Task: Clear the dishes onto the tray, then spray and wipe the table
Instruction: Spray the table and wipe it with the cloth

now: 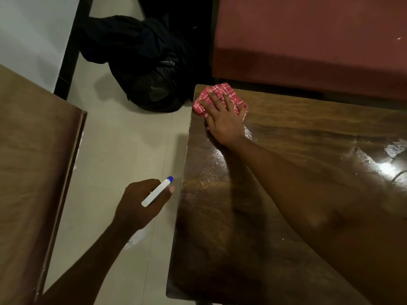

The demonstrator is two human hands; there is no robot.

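A dark wooden table (286,133) fills the right half of the head view, its surface wet and shiny. At its far left corner lies a red cloth (229,90) with a white pattern. My right hand (222,117) presses flat on that cloth with spread fingers. Off the table's left edge, above the floor, my left hand (141,203) grips a white spray bottle (157,191) with a blue nozzle tip pointing toward the table. The bottle's body shows partly below my wrist.
A second wooden table (33,161) stands on the left across a strip of pale tiled floor (123,142). A black backpack (152,69) lies on the floor beyond. A red upholstered bench (308,40) runs behind the table.
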